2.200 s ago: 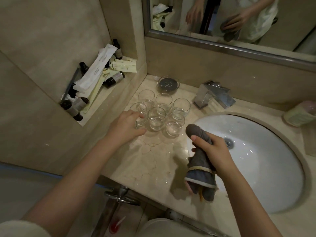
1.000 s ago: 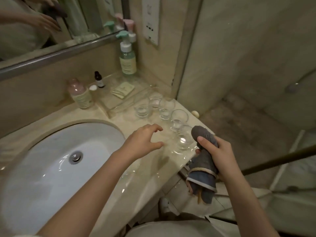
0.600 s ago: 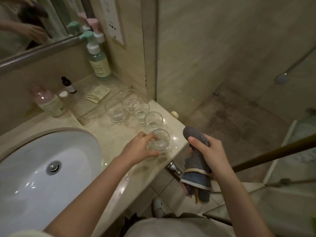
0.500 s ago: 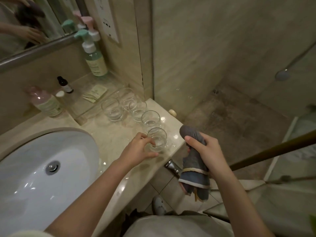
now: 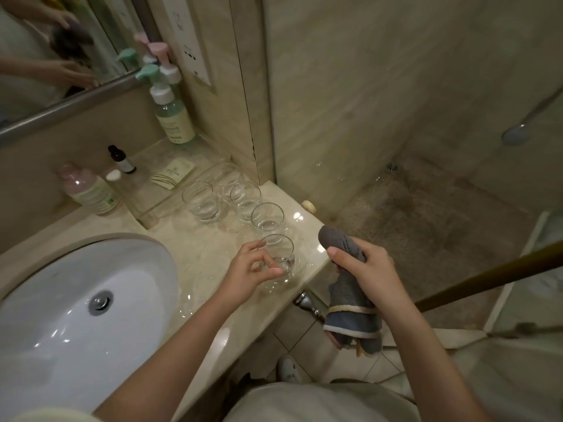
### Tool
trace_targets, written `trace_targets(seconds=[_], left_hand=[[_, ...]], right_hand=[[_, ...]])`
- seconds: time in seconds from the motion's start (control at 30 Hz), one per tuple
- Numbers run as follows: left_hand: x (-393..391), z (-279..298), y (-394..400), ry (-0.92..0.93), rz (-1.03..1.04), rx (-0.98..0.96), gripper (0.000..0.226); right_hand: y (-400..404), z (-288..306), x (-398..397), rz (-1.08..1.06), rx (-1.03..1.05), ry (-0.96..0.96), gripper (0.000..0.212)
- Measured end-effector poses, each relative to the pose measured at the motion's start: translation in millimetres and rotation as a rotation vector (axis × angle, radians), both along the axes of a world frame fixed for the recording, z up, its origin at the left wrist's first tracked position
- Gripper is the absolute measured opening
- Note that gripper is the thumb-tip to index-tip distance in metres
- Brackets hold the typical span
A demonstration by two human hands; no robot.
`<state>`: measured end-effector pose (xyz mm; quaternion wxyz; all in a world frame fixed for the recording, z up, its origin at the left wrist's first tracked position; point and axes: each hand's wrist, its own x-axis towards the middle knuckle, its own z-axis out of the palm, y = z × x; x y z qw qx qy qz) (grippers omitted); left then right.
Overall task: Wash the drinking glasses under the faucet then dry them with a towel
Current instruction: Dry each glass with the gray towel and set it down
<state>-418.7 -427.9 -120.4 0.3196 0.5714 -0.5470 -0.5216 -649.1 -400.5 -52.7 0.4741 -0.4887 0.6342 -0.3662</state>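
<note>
My left hand [image 5: 249, 269] pinches nearest glass [image 5: 278, 257], upright on surface [image 5: 207, 257] right of sink [image 5: 76, 300]. My right hand [image 5: 362, 269] grips rolled towel [image 5: 350, 296] beyond surface edge.

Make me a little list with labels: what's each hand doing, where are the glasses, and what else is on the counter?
left hand: pinches the nearest glass by the counter's front edge
right hand: grips a rolled grey towel
other glasses: four upright, behind it
sink: white, left of the glasses
also there: green pump bottle, pink bottle, small dark bottle
</note>
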Motion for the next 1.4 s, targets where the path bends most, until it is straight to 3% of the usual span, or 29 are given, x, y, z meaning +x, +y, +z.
trace_targets(seconds=[0.2,0.27,0.33,0.53,0.6,0.7,0.77,0.9,1.0,1.1,1.17,1.27,1.4], left_hand=[[1.4,49.4,6.5,0.234,0.006,0.021,0.022],[1.0,68.0,7.6,0.359,0.031,0.021,0.017],[-0.6,86.7,9.5,0.458,0.05,0.019,0.016],[-6.8,140.2,11.0,0.647,0.117,-0.197,0.046],[-11.5,155.4,10.1,0.569,0.239,-0.375,0.044],[-20.1,177.7,11.9,0.379,0.38,-0.642,0.021],[-20.2,188.9,14.7,0.323,0.4,-0.71,0.027],[-7.4,207.1,23.0,0.382,0.385,-0.704,0.057],[5.6,214.6,30.2,0.538,0.322,-0.605,0.056],[16.8,214.7,38.1,0.538,0.313,-0.547,0.061],[25.8,214.9,45.3,0.421,0.388,-0.57,0.063],[48.9,215.1,57.7,0.051,0.545,-0.631,0.067],[69.6,216.4,81.5,0.007,0.623,-0.693,0.047]], right_hand=[[-7.6,8.4,13.8,0.068,-0.105,0.049,0.049],[-8.7,10.6,21.9,0.066,-0.165,0.079,0.042],[-7.8,13.9,32.4,0.07,-0.238,0.024,0.021],[-12.8,51.7,65.5,0.063,-0.409,-0.144,0.057],[-15.6,67.0,76.7,0.065,-0.443,-0.166,0.063],[-16.2,85.9,94.5,0.087,-0.477,-0.209,0.061],[-13.6,95.7,103.6,0.118,-0.506,-0.236,0.068],[-7.5,110.1,114.5,0.168,-0.575,-0.296,0.069],[-3.1,117.5,121.0,0.188,-0.523,-0.471,0.054],[2.2,121.6,130.3,0.217,-0.441,-0.574,0.046],[6.6,121.0,140.1,0.226,-0.416,-0.568,0.058],[13.1,120.3,159.0,0.286,-0.436,-0.518,0.064],[23.1,130.0,187.1,0.392,-0.556,-0.419,0.06]])
